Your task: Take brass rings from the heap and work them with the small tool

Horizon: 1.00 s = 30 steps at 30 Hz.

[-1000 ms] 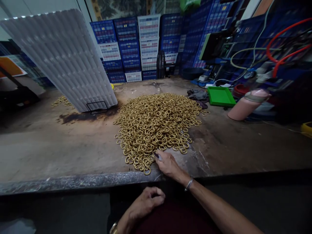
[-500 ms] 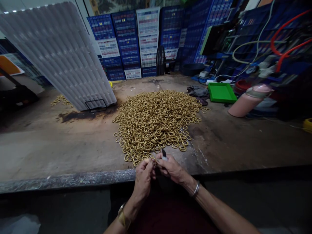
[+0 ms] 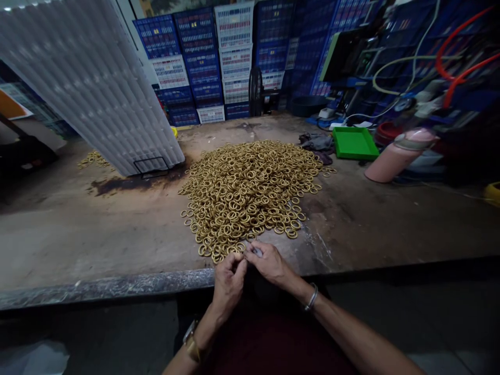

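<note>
A big heap of brass rings (image 3: 250, 187) lies in the middle of the worn workbench (image 3: 97, 234). My two hands meet at the heap's near edge, by the bench's front rim. My left hand (image 3: 228, 278) is closed, its fingertips pinched on a brass ring that I can barely see. My right hand (image 3: 269, 263) is closed round a small dark tool whose pale tip points at the left hand's fingertips. A bracelet is on my right wrist, a gold watch on my left.
A tall white ribbed tray stack (image 3: 89, 88) leans on a wire stand at the left. A few more rings (image 3: 91, 159) lie behind it. A green tray (image 3: 353, 143), a pink flask (image 3: 398, 156), hoses and stacked blue and white crates (image 3: 234, 57) fill the back and right.
My left hand rose from my lap to the bench edge and joined the right hand. The right hand drew back from the heap, and both now work close together.
</note>
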Available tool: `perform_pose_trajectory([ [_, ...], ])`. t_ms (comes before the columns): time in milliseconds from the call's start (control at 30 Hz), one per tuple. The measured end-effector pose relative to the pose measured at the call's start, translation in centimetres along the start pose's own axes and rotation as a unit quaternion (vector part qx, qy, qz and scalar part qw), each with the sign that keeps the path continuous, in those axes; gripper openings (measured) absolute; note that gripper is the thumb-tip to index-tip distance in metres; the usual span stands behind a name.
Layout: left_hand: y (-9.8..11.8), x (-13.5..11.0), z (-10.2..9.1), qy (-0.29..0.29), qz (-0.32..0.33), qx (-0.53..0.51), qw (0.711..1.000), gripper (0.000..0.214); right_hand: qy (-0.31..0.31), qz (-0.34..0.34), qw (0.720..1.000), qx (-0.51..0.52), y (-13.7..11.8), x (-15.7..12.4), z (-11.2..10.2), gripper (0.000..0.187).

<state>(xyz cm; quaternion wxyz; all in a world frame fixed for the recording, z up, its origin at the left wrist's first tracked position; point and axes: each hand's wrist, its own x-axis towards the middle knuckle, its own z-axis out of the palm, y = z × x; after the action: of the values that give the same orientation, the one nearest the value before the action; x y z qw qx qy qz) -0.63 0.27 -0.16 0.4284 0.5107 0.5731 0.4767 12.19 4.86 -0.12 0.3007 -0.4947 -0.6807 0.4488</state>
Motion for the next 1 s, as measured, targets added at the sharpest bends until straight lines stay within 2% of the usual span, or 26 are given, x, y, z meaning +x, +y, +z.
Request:
perform_pose_trajectory([
  [100,0.5,-0.2,-0.1,-0.051,-0.081,-0.075,0.993,0.026,0.007,0.038,0.999,0.019,-0.1,0.2,0.1,0.019],
  [200,0.6,-0.4,-0.1,-0.09,-0.15,-0.166,0.97,0.031,-0.002,0.055,0.997,0.051,-0.3,0.3,0.0,0.022],
  [333,0.4,-0.5,0.0,-0.114,-0.169,-0.239,0.949,0.035,-0.014,0.06,0.994,0.086,-0.3,0.1,-0.1,0.025],
  [567,0.6,-0.5,0.1,-0.119,-0.169,-0.253,0.945,0.034,-0.032,0.072,0.991,0.11,0.3,0.1,0.0,0.025],
  [667,0.6,-0.5,0.1,-0.11,-0.173,-0.246,0.947,0.035,0.007,0.061,0.997,0.044,0.4,0.2,-0.3,0.02],
  [767,0.5,-0.4,0.0,-0.09,-0.176,-0.234,0.952,0.035,0.032,0.012,0.997,-0.068,0.6,-0.2,-0.6,0.019],
  [867,0.5,-0.4,-0.1,-0.086,-0.168,-0.215,0.958,0.033,-0.02,-0.055,0.985,-0.159,0.8,-0.8,-0.6,0.015],
  [1000,0.3,-0.4,-0.3,-0.097,-0.146,-0.191,0.966,0.031,-0.053,-0.073,0.966,-0.243,0.9,-1.3,-0.3,0.014],
])
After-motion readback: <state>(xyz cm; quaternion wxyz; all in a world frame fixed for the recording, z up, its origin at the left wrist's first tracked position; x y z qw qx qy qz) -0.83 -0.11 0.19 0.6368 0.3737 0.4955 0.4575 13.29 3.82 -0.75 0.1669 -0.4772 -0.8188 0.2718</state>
